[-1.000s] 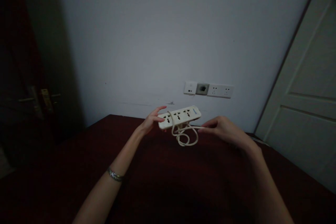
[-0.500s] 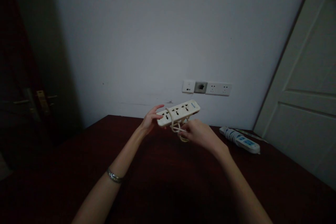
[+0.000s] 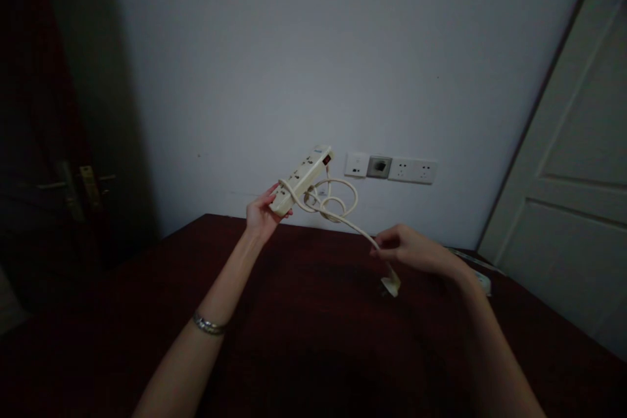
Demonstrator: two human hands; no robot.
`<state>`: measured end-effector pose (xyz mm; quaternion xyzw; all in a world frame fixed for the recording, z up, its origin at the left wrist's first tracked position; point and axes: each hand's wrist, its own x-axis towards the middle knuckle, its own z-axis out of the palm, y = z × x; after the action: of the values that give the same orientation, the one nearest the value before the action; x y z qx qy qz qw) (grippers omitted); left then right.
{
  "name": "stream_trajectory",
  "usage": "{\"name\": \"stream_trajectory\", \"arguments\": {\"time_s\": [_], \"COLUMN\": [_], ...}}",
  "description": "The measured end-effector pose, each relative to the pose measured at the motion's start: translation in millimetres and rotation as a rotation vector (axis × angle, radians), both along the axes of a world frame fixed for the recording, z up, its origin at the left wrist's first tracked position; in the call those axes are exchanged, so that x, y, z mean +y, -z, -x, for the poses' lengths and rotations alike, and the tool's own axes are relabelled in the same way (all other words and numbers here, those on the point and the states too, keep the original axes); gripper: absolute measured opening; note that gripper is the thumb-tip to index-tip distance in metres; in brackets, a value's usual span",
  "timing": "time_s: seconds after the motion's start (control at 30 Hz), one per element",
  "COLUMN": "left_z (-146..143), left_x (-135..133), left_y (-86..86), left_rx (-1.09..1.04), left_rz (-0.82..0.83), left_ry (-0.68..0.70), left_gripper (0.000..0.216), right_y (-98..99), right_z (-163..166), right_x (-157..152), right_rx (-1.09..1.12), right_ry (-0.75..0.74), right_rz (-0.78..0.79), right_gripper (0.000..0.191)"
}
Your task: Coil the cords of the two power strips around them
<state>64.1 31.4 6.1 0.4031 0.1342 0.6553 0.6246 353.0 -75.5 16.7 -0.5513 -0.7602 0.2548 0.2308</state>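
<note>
A white power strip [image 3: 304, 173] is tilted up in front of the wall, its sockets facing up and left and a dark red switch at its far end. My left hand [image 3: 263, 214] grips its near end. Loose loops of the strip's cream cord [image 3: 355, 194] hang beside it, and one turn still passes around its body. With thumb and fingers pinched, my right hand [image 3: 404, 247] holds the cord near its end. Just below those fingers dangles the plug [image 3: 390, 285], over the dark red table [image 3: 313, 313].
Wall sockets [image 3: 413, 170] and a grey network outlet [image 3: 379, 167] sit behind the strip. A second power strip [image 3: 482, 282] lies at the table's right, mostly hidden by my right arm. Doors stand at both sides; the left one has a brass handle [image 3: 91, 186].
My right hand has moved right, drawing the cord and plug away from the strip. My left hand has tilted the strip more steeply and shifted it left. The loops have loosened.
</note>
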Motion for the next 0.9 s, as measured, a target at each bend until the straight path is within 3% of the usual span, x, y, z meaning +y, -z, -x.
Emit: {"name": "stream_trajectory", "arguments": {"time_s": [0.1, 0.27, 0.4, 0.53, 0.67, 0.9], "left_z": [-1, -3, 0, 4, 5, -4], "left_x": [-5, -10, -9, -3, 2, 4], "left_y": [-4.3, -7.3, -8.2, -3.3, 5.4, 16.6], "left_rx": [-0.011, 0.07, 0.202, 0.343, 0.44, 0.611], "left_rz": [-0.008, -0.105, -0.186, -0.181, -0.14, -0.12], "left_ry": [-0.018, -0.005, -0.044, -0.058, 0.068, 0.298], "left_gripper": [0.048, 0.056, 0.063, 0.066, 0.063, 0.069], "right_y": [15.7, 32.4, 16.4, -12.1, -25.7, -22.3], "right_z": [2, 2, -8, -8, 9, 36], "right_x": [14, 30, 18, -10, -27, -20], "right_rx": [0.015, -0.05, -0.045, 0.069, 0.306, 0.754], "right_ry": [-0.061, -0.054, -0.044, 0.024, -0.009, -0.069], "right_rz": [0.065, 0.061, -0.002, -0.146, -0.2, -0.234], "right_gripper": [0.009, 0.012, 0.01, 0.023, 0.029, 0.018]}}
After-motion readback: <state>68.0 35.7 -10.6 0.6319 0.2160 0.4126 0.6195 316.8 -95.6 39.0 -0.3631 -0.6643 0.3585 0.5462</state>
